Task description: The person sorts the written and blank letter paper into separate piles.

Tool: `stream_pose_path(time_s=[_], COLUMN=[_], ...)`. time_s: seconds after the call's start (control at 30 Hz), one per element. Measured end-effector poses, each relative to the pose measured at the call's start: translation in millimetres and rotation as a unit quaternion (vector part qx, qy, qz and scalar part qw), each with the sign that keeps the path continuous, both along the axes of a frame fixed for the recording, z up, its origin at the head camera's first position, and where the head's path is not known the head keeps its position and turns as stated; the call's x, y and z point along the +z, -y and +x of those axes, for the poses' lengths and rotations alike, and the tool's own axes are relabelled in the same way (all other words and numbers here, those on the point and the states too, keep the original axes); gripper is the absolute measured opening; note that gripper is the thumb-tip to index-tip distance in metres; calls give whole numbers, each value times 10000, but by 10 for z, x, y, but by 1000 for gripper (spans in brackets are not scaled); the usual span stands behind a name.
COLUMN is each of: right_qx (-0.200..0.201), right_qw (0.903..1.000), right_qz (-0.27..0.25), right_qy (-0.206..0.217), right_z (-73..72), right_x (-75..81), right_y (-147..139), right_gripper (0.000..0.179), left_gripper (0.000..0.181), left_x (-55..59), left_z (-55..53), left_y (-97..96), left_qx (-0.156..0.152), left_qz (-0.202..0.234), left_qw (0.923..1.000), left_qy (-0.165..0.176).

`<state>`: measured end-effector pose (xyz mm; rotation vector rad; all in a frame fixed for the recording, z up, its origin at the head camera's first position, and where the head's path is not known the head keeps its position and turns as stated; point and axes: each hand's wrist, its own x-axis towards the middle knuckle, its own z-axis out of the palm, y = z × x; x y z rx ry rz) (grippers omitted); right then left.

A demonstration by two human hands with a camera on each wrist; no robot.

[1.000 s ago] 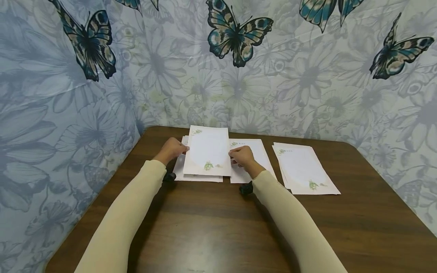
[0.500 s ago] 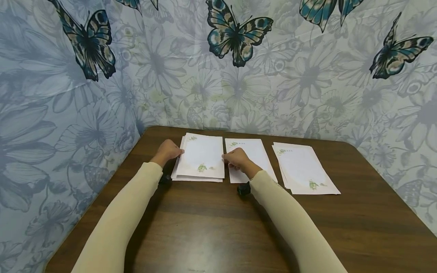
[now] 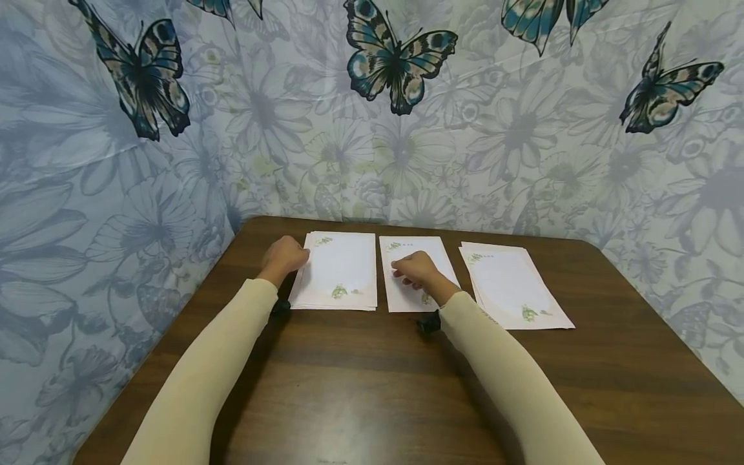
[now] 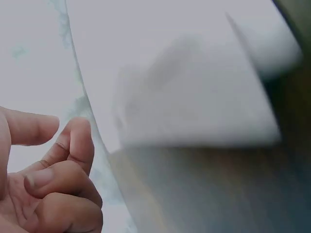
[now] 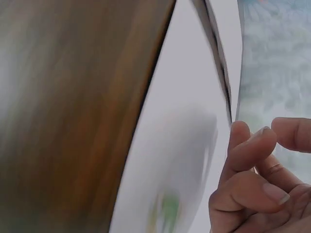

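Three sets of white paper with small green leaf prints lie in a row in the head view. At the left edge of the left stack of paper is my left hand. The left wrist view shows a small gap between its thumb and index finger, with nothing held; the other fingers are loosely curled. My right hand is over the middle paper, hiding part of it. Its fingers are loosely curled, and no paper is between them.
A third stack of paper, slightly fanned, lies to the right of the middle one. All rest on a brown wooden table. Behind it hangs a cloth printed with flowers and butterflies. A dark wrist device shows below the right sleeve.
The sheet held between both hands has come down onto the left stack, lining up with it. Both hands have let go, and the right hand has drawn away to the right, over the middle paper.
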<state>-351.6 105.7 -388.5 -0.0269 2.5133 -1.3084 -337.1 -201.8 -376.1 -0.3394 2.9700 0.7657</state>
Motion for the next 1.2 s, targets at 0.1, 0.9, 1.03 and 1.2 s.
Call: stream_pose_path(time_s=[0.1,0.9,1.03,1.2], right_qx=[-196,-863,-915,-1027], right_qw=[9998,9952,9946,9938], right_qz=[79,88,69,-10], right_qy=[-1,454,493,424], right_z=[-18,25,48,35], right_x=[14,9,22,13], right_y=[-261,-1237,-1209,-1224], right_gripper=[39,53,53,50], left_gripper=[47,39,37,38], left_x=[42,52,60,46], left_z=[-42,-43,-38,-68], left_y=[-183,-1579,-1603,-1632], left_qx=[-414,-1870,-1878,-1842], left_qz=[159,-303,-295,-267], left_qw=[9990,9802,9804,9813], left_qy=[13,581,511,482])
